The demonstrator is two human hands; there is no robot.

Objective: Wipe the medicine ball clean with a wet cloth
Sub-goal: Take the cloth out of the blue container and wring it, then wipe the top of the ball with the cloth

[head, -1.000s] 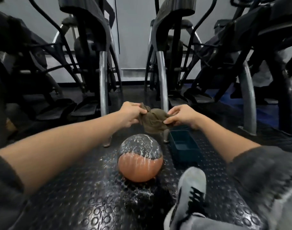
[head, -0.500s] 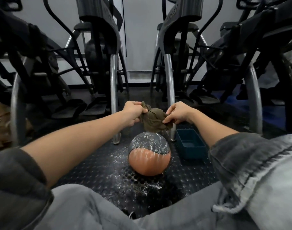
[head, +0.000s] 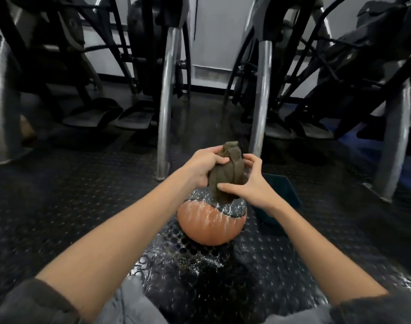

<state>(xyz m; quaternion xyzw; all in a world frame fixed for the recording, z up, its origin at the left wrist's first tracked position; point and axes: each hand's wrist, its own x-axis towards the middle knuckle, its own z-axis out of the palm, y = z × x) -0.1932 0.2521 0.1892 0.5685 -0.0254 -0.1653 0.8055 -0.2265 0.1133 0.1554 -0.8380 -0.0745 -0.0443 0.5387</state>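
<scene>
Both hands (head: 203,166) (head: 248,187) grip cloth (head: 227,174), bunched upright over ball (head: 211,220).

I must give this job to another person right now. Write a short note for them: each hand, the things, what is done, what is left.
Left hand: grips the bunched brown cloth at its upper part.
Right hand: holds the same cloth, thumb on its lower end.
Medicine ball: on the studded floor mat, below the cloth, white streaks on it. Teal tub to its right.
Done: cloth gathered above the ball.
Left: the wiping, judging by the streaks.
</scene>
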